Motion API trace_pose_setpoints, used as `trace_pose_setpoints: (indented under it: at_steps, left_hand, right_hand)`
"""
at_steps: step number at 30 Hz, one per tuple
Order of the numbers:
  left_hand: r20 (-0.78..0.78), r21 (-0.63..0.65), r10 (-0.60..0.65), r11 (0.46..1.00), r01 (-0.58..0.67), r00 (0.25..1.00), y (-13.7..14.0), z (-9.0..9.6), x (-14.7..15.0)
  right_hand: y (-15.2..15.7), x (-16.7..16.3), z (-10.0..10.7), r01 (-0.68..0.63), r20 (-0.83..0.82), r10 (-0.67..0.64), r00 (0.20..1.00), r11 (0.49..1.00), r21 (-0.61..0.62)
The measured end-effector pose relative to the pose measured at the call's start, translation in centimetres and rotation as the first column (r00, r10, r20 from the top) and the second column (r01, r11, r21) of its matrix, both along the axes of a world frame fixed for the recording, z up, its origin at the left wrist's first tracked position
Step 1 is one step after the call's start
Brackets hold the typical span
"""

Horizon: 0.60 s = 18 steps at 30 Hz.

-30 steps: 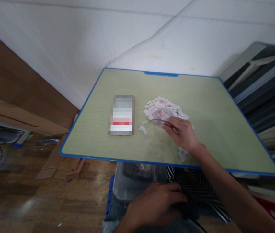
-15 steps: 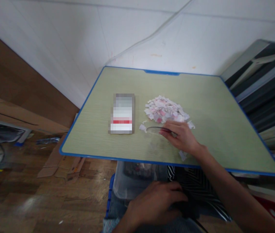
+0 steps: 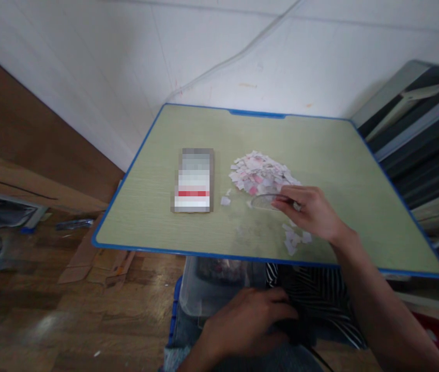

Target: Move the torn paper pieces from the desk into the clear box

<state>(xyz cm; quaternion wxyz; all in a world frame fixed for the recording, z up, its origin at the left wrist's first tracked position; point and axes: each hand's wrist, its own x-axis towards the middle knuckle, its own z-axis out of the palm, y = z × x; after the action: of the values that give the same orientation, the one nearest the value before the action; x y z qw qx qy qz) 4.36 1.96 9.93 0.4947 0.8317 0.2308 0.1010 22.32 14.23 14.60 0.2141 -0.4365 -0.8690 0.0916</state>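
In my right hand [image 3: 312, 214] is a magnifying glass [image 3: 261, 201], its round lens held almost flat and seen at a slant just above the table. Beyond the lens lies a heap of torn paper scraps [image 3: 260, 170], whitish with some pink. A few loose scraps [image 3: 292, 240] are on the table below the right hand, and another small scrap [image 3: 225, 200] lies to the left of the lens. My left hand [image 3: 250, 320] is low over my lap, its fingers curled around or over a black object [image 3: 300, 328] that is mostly hidden.
A phone-shaped object [image 3: 195, 181], blurred out, lies left of the heap on the pale green table [image 3: 137, 206] with a blue rim. Below the front edge stands a clear plastic box [image 3: 194, 289]. Cardboard [image 3: 95, 268] is on the floor; dark frames [image 3: 428, 119] lean at right.
My right hand has moved to the right with the magnifying glass, away from the small left scrap. More loose scraps now show below it. The left hand has hardly moved.
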Motion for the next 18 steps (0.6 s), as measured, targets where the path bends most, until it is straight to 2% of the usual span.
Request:
trace_pose_setpoints:
  at_steps: [3,7,12,15,18]
  left_hand:
    - [0.0,-0.007,-0.004,1.0,0.004,1.0,0.1,0.1,0.0]
    - [-0.01,-0.002,-0.006,1.0,0.006,1.0,0.0,0.2,0.1]
    - [-0.015,-0.018,0.0,1.0,0.0,1.0,0.0,0.0,0.1]
    - [-0.009,-0.027,-0.002,1.0,0.001,1.0,-0.1,0.0,0.1]
    - [-0.005,-0.032,-0.003,0.999,0.003,1.0,-0.1,0.0,0.1]
  right_hand:
    - [-0.3,1.0,0.4,0.036,0.001,-0.036,0.999,0.999,-0.015]
    - [-0.8,1.0,0.2,0.041,-0.097,-0.042,0.994,0.999,-0.014]
    - [-0.8,-0.7,-0.7,-0.088,-0.091,0.088,0.992,0.996,0.007]
    - [-0.3,-1.7,-1.2,-0.022,-0.128,0.027,0.991,0.999,0.043]
    - [0.4,-2.4,-1.6,0.037,-0.056,-0.033,0.998,0.997,0.071]
